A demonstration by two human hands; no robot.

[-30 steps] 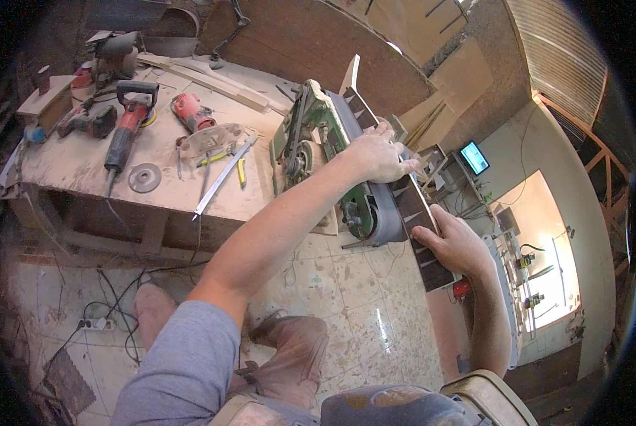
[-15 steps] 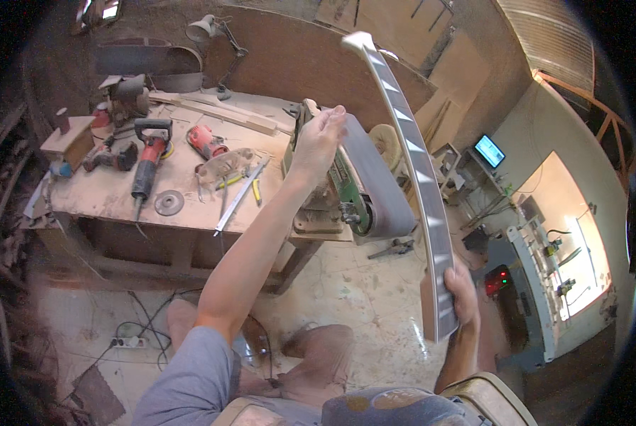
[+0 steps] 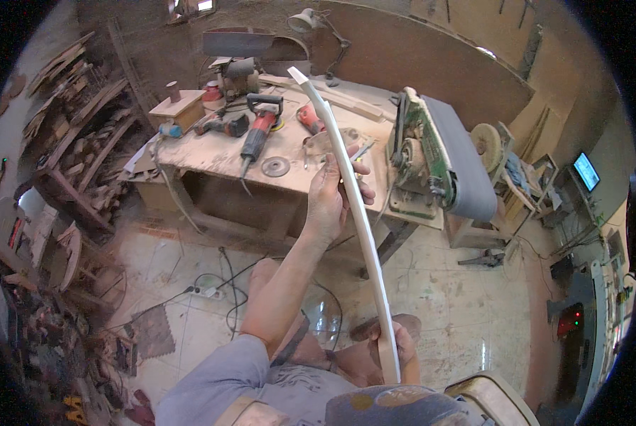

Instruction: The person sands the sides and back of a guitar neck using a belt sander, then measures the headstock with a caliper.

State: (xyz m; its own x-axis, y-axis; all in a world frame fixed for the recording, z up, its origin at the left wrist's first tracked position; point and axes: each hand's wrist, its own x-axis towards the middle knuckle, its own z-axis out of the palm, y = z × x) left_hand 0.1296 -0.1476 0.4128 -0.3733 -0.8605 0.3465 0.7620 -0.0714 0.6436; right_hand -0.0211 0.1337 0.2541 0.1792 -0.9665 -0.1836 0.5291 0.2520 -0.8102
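Observation:
A pale wooden guitar neck is held up in front of me, its edge turned toward me and its headstock pointing away. My left hand is closed around its upper half, thumb on the near side and fingertips showing past the far side. Lower down, my right hand grips the wide heel end, with its fingers partly hidden behind the wood. To the right of the neck stands a green belt sander with a broad grey belt, apart from both hands. The inlaid fingerboard face is turned out of sight.
The dusty workbench carries a red-and-black angle grinder, a loose disc, a cordless drill and a small wooden box. Cables and a power strip lie on the floor. Wood offcuts fill racks at left.
My left hand has come off the sander area and onto the neck. The neck has turned edge-on and moved left and down with my right hand. My view has swung left.

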